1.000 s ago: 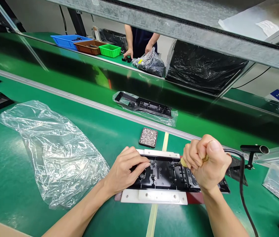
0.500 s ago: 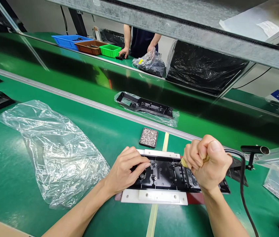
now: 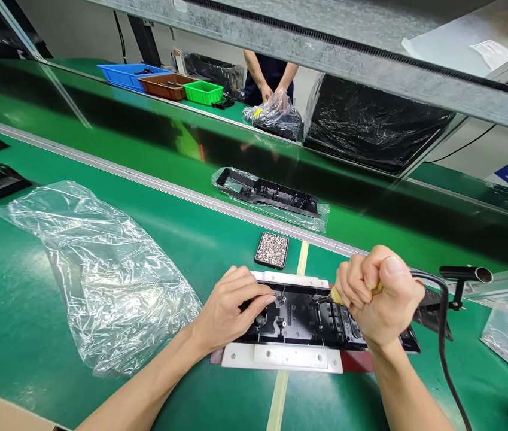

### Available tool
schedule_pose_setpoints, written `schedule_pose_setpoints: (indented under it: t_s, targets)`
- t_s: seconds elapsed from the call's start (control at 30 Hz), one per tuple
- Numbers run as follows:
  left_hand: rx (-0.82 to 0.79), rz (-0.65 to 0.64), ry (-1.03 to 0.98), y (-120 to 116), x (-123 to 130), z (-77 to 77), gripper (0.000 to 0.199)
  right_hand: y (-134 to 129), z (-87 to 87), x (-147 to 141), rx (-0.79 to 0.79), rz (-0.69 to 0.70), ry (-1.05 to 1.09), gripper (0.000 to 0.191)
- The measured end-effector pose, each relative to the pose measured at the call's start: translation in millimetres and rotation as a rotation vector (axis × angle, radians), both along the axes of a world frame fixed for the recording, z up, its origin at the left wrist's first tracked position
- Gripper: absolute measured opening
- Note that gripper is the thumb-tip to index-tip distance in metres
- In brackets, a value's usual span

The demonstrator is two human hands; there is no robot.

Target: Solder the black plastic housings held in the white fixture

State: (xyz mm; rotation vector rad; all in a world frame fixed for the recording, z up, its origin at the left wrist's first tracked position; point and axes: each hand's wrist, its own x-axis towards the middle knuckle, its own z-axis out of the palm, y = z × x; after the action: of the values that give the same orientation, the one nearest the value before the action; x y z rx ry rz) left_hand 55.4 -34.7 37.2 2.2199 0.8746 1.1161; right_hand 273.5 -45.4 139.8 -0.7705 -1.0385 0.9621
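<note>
The left hand (image 3: 229, 311) lay palm down, fingers curled forward; the right hand (image 3: 382, 296) was clenched in a fist, forearms extended.
</note>
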Motion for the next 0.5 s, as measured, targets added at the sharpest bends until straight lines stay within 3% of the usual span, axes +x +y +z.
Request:
schedule_pose_setpoints:
  t_s: [0.5]
  targets:
    - [0.004, 0.009, -0.001, 0.0, 0.5, 2.0, 0.009, 0.7, -1.5, 2.1, -0.004, 0.006, 0.016, 0.044]
